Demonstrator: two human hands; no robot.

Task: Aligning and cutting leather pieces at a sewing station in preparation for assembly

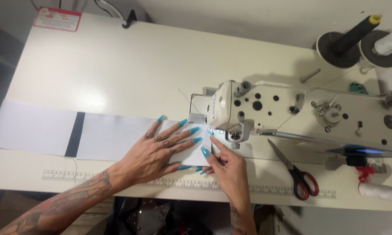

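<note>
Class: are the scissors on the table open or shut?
Shut: the scissors lie flat on the table, blades together, red-and-black handles side by side.

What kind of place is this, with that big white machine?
Probably a sewing workroom. A sewing machine stands on a cream work table, thread cones stand behind it, and red-handled scissors lie nearby. The left hand and right hand press white fabric by the needle.

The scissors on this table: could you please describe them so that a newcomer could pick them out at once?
Start at the cream-white sewing machine on the pale table. Just in front of its long arm, right of the right hand, lie the scissors, steel blades pointing towards the machine. Their red-and-black handle loops set them apart.
</note>
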